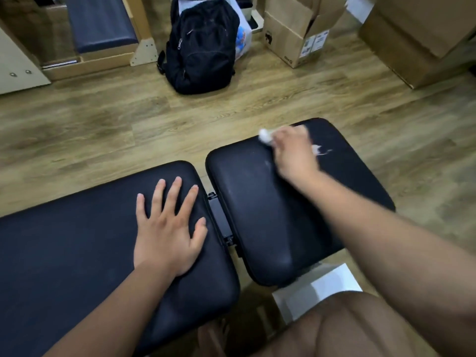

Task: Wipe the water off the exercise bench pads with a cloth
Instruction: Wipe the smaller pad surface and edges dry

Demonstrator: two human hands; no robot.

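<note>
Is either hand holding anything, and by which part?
The right hand grips a cloth bunched in its fingers; blur hides exactly where. The left hand lies flat on a pad, empty.

The light is dim, soft and warm, spread evenly across the room. The wooden floor (pixel 128 119) takes a mid, yellowish tone, while the black left pad (pixel 77 240) and right pad (pixel 252 202) swallow most of the light. A pale, streaky sheen runs down the right pad. Shadows are faint and diffuse; a soft one hugs the left hand (pixel 167 228), which lies flat and fairly sharp. The right hand (pixel 293 153) and the white cloth (pixel 265 136) in its grip are smeared by motion blur. A white box (pixel 324 287) under the right pad is the brightest patch. The wide lens bows the floor planks and pad edges. The knee (pixel 347 328) at the bottom right is soft, and the backpack (pixel 203 45) is murky.
</note>
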